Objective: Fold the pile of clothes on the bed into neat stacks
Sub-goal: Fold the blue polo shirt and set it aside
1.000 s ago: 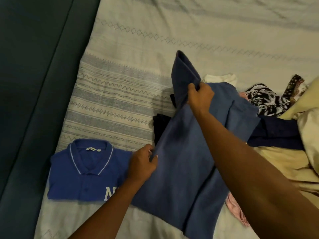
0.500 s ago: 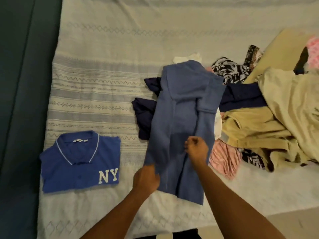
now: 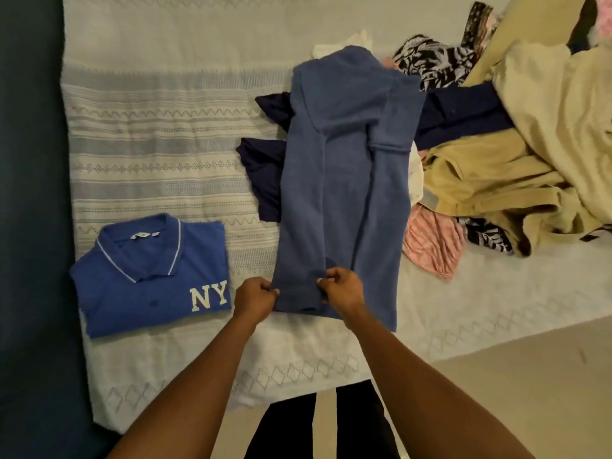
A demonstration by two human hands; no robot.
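The bed [image 3: 165, 144] fills most of the view under a pale woven cover, soft and finely textured, with bands of zigzags and small diamonds stitched across it. On its right side lies the unfolded pile of clothes [image 3: 530, 154]: heavy tan cloth in crumpled heaps, with a navy piece, a black-and-white leaf print and a pink ribbed piece showing at its edges.

The slate-blue garment [image 3: 347, 177] lies flat near the middle of the bed as a long, narrow strip. Its sides are turned in lengthwise, and one short sleeve is folded across its upper right. Its far end rests on dark navy cloth at the edge of the pile. The knit looks matte and slightly fuzzy.

To the left, apart from it, the royal-blue polo [image 3: 149, 276] lies folded into a neat rectangle, with a white-piped collar and white letters "NY".

The left hand [image 3: 255, 299] pinches the garment's near left corner, fingers curled. The right hand [image 3: 341, 288] pinches the folded inner edge near the same hem, thumb and fingers closed on the cloth.
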